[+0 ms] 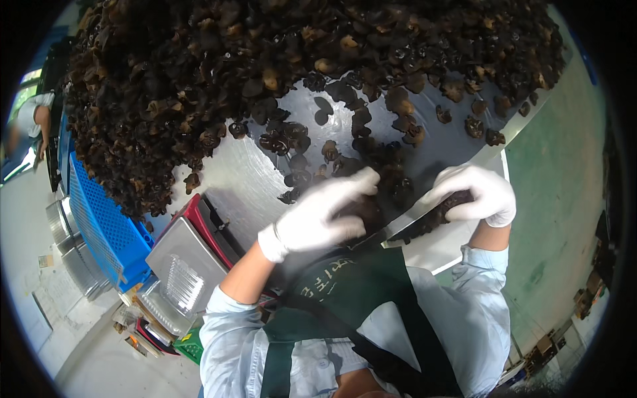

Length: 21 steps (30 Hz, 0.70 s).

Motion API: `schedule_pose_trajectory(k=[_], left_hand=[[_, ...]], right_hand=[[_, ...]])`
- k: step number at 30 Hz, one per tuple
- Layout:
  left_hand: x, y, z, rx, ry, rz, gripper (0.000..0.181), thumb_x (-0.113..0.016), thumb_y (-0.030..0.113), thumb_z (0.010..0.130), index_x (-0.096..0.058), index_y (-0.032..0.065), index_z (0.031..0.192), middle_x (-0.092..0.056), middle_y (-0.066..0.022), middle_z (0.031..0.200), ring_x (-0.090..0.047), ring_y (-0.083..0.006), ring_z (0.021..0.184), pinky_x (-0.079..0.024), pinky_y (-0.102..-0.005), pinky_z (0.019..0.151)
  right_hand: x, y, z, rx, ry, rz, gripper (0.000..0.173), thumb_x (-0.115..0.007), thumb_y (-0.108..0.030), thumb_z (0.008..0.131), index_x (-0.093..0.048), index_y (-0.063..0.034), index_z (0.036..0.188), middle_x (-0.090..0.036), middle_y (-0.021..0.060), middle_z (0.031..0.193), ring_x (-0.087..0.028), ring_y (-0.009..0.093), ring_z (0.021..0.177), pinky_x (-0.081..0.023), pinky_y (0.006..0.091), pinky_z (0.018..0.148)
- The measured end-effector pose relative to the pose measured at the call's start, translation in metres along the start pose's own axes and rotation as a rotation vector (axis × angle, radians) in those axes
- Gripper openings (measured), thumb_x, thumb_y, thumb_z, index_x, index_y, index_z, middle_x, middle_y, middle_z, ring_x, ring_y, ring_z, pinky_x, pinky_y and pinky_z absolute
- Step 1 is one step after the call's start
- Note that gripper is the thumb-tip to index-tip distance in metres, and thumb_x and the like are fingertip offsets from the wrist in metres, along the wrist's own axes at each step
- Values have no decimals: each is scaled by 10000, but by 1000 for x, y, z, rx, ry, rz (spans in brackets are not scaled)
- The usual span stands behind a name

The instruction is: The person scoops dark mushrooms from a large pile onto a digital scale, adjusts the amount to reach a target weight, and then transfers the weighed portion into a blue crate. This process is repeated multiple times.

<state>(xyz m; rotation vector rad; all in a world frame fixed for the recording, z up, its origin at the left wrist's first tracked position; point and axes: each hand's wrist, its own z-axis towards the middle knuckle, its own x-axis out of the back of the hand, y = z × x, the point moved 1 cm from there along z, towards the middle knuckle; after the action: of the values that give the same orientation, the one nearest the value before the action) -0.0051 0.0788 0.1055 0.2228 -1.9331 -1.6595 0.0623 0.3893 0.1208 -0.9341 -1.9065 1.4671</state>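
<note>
My left hand (323, 216), in a white glove and blurred, reaches over the near part of a metal tabletop (239, 174). Its thumb and fingers are apart, above dark wood ear mushrooms (393, 159). At the table's raised near edge (408, 219), my right hand (473, 196), also gloved, curls down over more wood ear pieces (438, 214) just outside that edge. Whether its fingers grip any of them is hidden. A large heap of wood ear mushrooms (199, 64) covers the far side, with loose pieces scattered towards me.
To the left are a blue perforated plastic basket (104, 219), clear plastic trays (171, 298), a grey flat-topped object (189, 258) and a red-edged item (204, 229). A white surface (448, 248) lies below my right hand. Another person (35, 117) is at the far left.
</note>
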Motion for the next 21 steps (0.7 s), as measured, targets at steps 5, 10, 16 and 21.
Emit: schedule_pose_trajectory(k=[5,10,16,21], left_hand=[[36,-37,22,130,545,197,249,-622,33,896,-652,4,1141,-629,-121,1164,-605,-237,1076,-472,-327,961],[32,-114,3,205,597,814,430,-597,346,923,-610,87,1267,-513,-214,1322,-453,-412,1238,-373,-491,1058],[-12,-59,-40,44,240,523,475,-664,214,874,-586,120,1334,-471,-185,1428,-431,-380,1336,-242,-559,1153],[-52,-87,-123,154,440,654,1053,-801,632,660,-412,73,1463,-226,-305,1547,-185,-502,1449,-146,-668,1132]], right_hand=[[6,42,-2,-88,875,-315,193,-657,-137,875,-697,-9,1014,-685,131,1102,-623,261,1073,-466,362,969],[-33,95,66,133,1046,-999,390,-715,-174,789,-646,-67,1158,-644,158,1194,-541,362,1190,-413,466,1034],[-96,79,81,325,518,-534,558,-735,-281,780,-591,-92,1285,-535,121,1380,-473,328,1284,-343,461,1089],[-98,83,35,236,574,-705,946,-821,-517,650,-470,-87,1416,-328,227,1521,-315,486,1371,-283,592,1114]])
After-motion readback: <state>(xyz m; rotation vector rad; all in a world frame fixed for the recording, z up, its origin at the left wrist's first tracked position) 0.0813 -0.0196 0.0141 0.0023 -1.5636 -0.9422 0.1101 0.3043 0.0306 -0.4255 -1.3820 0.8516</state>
